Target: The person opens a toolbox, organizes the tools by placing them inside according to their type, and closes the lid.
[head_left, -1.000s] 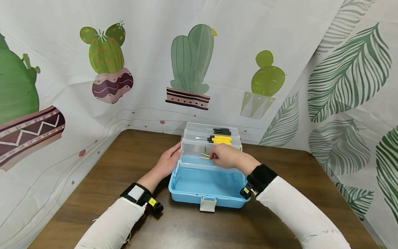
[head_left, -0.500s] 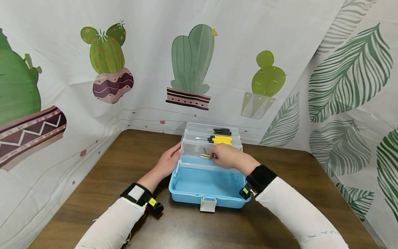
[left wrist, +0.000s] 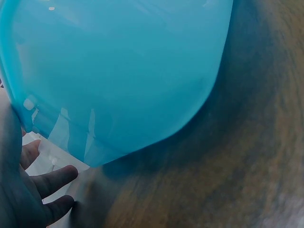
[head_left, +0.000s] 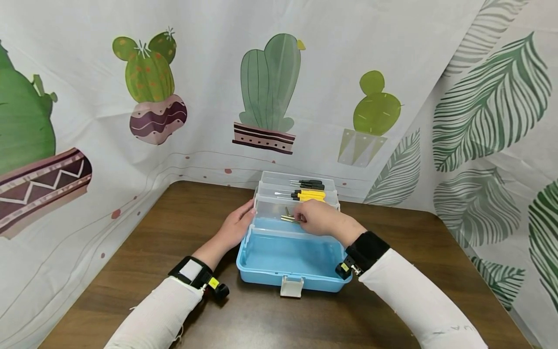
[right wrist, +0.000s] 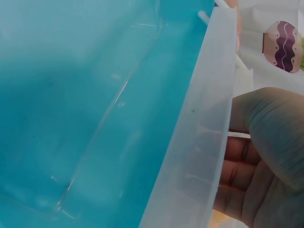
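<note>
A light-blue toolbox (head_left: 291, 278) stands with its stepped clear trays raised at the back. My left hand (head_left: 237, 224) lies along the left side of the trays, its fingers spread against the clear plastic in the left wrist view. My right hand (head_left: 317, 217) reaches into the lowest clear tray (head_left: 267, 209). Its curled fingertips pinch the right end of a thin gold-coloured rod (head_left: 287, 221); the right wrist view shows the fingers (right wrist: 232, 173) bent behind the tray wall. Another gold-coloured rod (head_left: 287, 211) lies close by in that tray.
Yellow-handled screwdrivers (head_left: 310, 195) lie in the middle tray, and black-handled ones (head_left: 310, 185) in the top tray. A white latch (head_left: 291, 286) hangs at the box's front. The box sits on a brown wooden table (head_left: 209, 194), before a cactus-printed cloth (head_left: 205, 82).
The thin gold-coloured rods in the lowest tray have shifted closer together beside my right fingertips. My right hand has barely moved, and my left hand stays against the trays.
</note>
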